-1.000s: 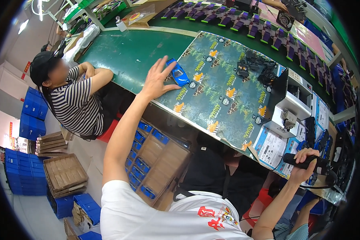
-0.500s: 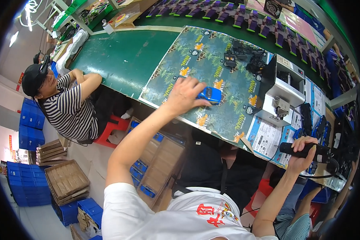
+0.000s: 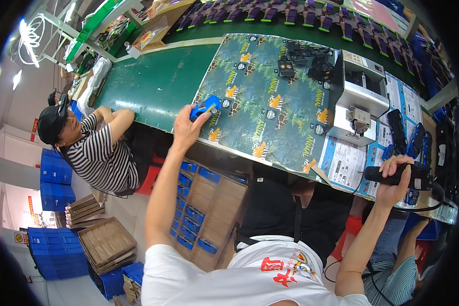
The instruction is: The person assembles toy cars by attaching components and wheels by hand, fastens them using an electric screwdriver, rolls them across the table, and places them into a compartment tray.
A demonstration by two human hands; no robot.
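Observation:
My left hand has its fingers closed round a blue toy car, above the left part of the patterned sheet on the bench. Over the bench's front edge on the right, my right hand is wrapped round a black electric screwdriver. A cord runs from its right end, and a thin bit points left. Between the two hands stands a pale metal machine with a small block on its front. Black parts are heaped behind it to the left.
Below the bench, a brown tray carries several blue cars. A person in a striped shirt sits at the left with folded arms. Purple and green items line the back. Blue crates and cardboard trays stand at lower left.
My left hand has carried the blue car leftward and toward the bench's front edge, turning it on the way. My right hand keeps hold of the screwdriver. The view has shifted slightly.

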